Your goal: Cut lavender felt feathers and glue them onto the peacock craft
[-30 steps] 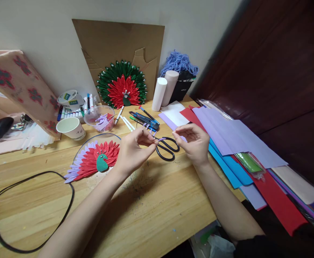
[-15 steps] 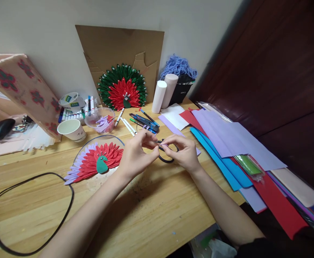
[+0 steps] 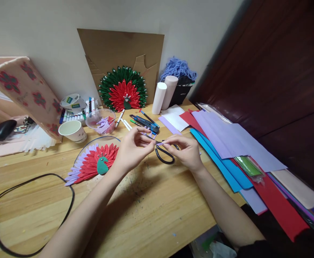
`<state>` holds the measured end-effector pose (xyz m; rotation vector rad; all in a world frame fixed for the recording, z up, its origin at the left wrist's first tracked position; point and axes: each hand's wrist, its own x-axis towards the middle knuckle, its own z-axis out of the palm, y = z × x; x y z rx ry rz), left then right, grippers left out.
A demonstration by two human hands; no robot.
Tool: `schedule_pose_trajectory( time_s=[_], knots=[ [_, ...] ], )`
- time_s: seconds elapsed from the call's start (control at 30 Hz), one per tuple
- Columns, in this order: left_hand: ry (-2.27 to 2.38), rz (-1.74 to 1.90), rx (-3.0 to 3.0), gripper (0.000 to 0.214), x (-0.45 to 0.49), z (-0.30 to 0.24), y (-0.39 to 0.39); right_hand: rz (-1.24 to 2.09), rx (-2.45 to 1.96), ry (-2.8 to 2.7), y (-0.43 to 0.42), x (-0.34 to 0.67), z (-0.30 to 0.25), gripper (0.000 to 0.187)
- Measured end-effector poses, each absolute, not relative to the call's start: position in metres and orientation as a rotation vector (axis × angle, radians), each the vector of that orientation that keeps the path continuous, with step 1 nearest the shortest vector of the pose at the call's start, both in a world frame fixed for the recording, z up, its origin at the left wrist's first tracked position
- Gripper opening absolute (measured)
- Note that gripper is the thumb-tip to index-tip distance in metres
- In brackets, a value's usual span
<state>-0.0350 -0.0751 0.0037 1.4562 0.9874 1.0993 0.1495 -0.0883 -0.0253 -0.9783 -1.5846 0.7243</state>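
Note:
A small piece of purple paper (image 3: 160, 143) is pinched at its two ends between my hands. My left hand (image 3: 134, 148) is closed on its left end, thumb against the fingertips. On the other end, the thumb and fingers of my right hand (image 3: 185, 151) are pressed together. Just below and behind the fingertips are black-handled scissors (image 3: 165, 161); my fingers partly cover them, and whether a hand touches them I cannot tell. Left of my left hand lies a peacock figure (image 3: 102, 165) with red and purple paper feathers and a green body, on a round clear base.
A finished-looking green and red peacock (image 3: 124, 89) leans on cardboard (image 3: 119, 46). A clear bowl (image 3: 92, 123) of paper scraps, a paper cup (image 3: 72, 132) and pens (image 3: 146, 123) stand or lie behind. Coloured sheets (image 3: 221, 138) cover the right side; a black cable (image 3: 72, 200) curls at left.
Both hands keep their pinch on the purple paper and have spread slightly, the right one shifting a little right. More of the scissors' handle shows between them. The camera view has tilted slightly.

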Motion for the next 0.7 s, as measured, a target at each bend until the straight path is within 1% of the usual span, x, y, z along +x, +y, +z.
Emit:
schedule_pose_trajectory(
  time_s=[0.07, 0.2, 0.3, 0.43, 0.57, 0.7],
  knots=[
    [0.956, 1.002, 1.357, 0.034, -0.0323, 0.0014, -0.0745, 0.698, -0.983, -1.640, -0.0895, 0.1471, -0.0243, 0.007],
    [0.937, 0.936, 1.284, 0.033, -0.0295, -0.0029, -0.0743, 0.691, -1.012, -1.666, -0.0912, 0.1434, -0.0252, 0.009],
    [0.938, 0.960, 1.258, 0.034, -0.0302, -0.0025, -0.0744, 0.827, -1.060, -1.566, -0.0899, 0.1438, -0.0282, 0.018],
    [0.973, 0.978, 1.248, 0.035, -0.0309, 0.0003, -0.0753, 0.995, -1.083, -1.441, -0.0866, 0.1461, -0.0312, 0.013],
    [0.997, 0.913, 1.302, 0.027, -0.0306, 0.0006, -0.0764, 1.055, -1.090, -1.421, -0.0858, 0.1457, -0.0310, 0.014],
    [0.997, 0.821, 1.392, 0.020, -0.0299, -0.0022, -0.0764, 1.029, -1.115, -1.432, -0.0873, 0.1437, -0.0302, 0.016]
  ],
)
